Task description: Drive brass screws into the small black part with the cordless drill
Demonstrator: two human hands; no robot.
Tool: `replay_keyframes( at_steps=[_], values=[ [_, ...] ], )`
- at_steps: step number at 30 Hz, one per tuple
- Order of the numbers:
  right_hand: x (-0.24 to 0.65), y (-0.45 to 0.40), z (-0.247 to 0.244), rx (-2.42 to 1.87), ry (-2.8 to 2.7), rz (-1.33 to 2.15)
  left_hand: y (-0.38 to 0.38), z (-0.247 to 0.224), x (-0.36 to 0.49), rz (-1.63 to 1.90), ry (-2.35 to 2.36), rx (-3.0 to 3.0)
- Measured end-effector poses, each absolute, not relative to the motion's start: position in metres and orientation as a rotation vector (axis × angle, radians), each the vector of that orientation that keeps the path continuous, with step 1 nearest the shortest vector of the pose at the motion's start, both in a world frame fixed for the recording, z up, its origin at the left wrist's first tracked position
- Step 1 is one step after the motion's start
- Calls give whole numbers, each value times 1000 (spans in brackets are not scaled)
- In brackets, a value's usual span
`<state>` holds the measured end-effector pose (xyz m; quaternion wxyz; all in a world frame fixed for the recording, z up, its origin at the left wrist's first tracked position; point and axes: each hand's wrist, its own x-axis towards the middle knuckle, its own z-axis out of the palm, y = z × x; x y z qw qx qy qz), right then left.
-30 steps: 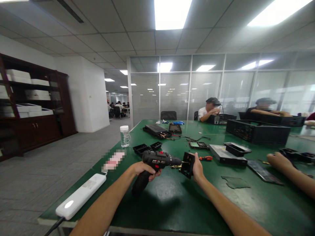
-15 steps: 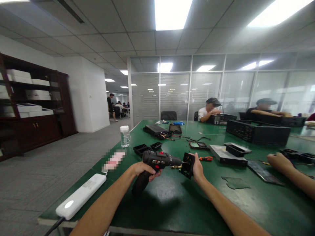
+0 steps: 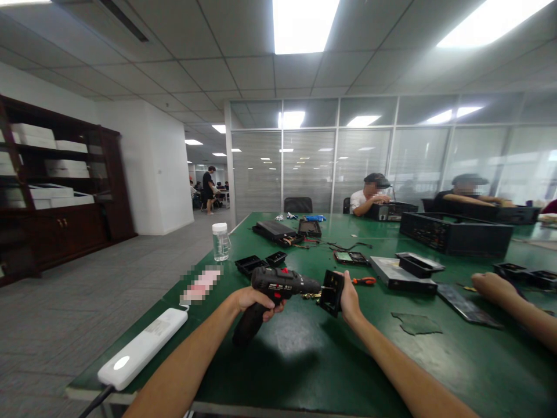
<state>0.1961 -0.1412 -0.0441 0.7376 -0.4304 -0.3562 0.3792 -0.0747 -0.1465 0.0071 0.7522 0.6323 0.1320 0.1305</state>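
My left hand (image 3: 256, 303) is wrapped round the grip of a black cordless drill (image 3: 278, 283), a finger by its red trigger. The drill lies level and its bit points right, into the open face of a small black plastic housing (image 3: 331, 295). My right hand (image 3: 349, 295) holds that housing by its right side, tilted above the table. Whether the bit sits in a screw is too small to tell. Small brass-coloured parts (image 3: 310, 296) lie on the green table (image 3: 296, 371) behind the bit.
Around my hands are black plastic trays (image 3: 250, 265), an orange-handled screwdriver (image 3: 364, 281), a silver metal box (image 3: 402, 276) and a water bottle (image 3: 221, 242). A white power strip (image 3: 143, 348) lies at left. A co-worker's hand (image 3: 496, 287) rests at right. Black computer cases (image 3: 456, 233) stand farther back.
My hands, the drill and the housing hold nearly the same position. In the far background, a standing person has moved to the right.
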Motion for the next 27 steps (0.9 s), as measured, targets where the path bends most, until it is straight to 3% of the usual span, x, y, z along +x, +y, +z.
replay_keyframes(
  at_steps=[27],
  values=[
    [198, -140, -46, -940, -814, 838, -146, 8, -75, 275, 295, 1393]
  ],
)
